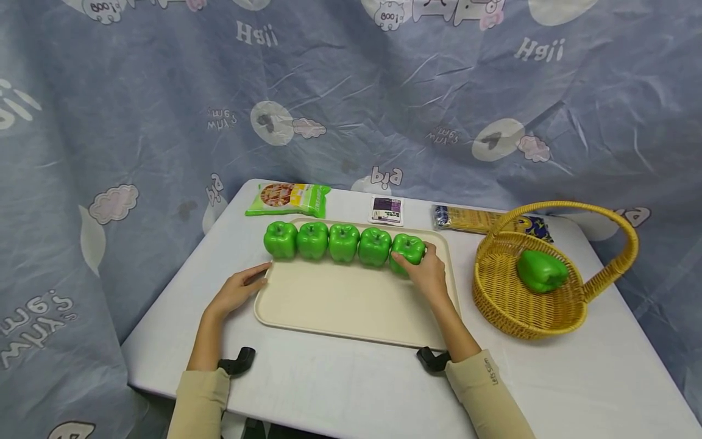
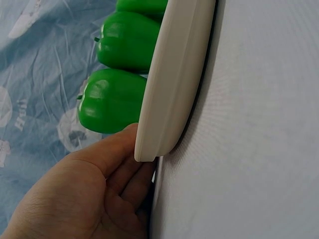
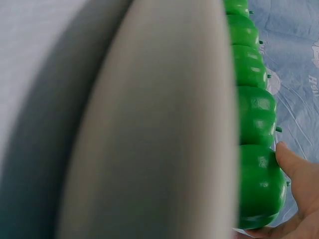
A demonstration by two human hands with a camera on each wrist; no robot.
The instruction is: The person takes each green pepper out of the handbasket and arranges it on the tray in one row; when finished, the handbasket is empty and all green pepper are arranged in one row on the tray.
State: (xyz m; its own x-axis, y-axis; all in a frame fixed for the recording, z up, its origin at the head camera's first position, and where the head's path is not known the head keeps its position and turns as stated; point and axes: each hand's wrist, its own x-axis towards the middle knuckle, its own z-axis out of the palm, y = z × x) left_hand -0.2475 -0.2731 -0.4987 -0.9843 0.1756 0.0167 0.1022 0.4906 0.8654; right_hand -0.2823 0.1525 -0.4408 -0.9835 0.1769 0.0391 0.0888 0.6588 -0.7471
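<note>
Several green bell peppers (image 1: pixel 343 244) stand in a row along the far side of a cream tray (image 1: pixel 351 305). My right hand (image 1: pixel 428 274) grips the rightmost bell pepper (image 1: pixel 406 247), thumb on its near left side and fingers round its right. In the right wrist view, that bell pepper (image 3: pixel 260 186) sits close against its neighbour, with the thumb at its upper edge. At the tray's left edge, my left hand (image 1: pixel 236 292) holds the rim between thumb and fingers, beside the leftmost bell pepper (image 1: pixel 280 240). The left wrist view shows its fingertips partly hidden behind the rim (image 2: pixel 169 94).
Right of the tray stands a yellow wicker basket (image 1: pixel 526 326) with a tall handle and one green bell pepper (image 1: pixel 542 271) inside. Behind the tray lie a green food packet (image 1: pixel 289 199), a small white-and-purple packet (image 1: pixel 387 211) and a long yellow-and-blue pack (image 1: pixel 466 219).
</note>
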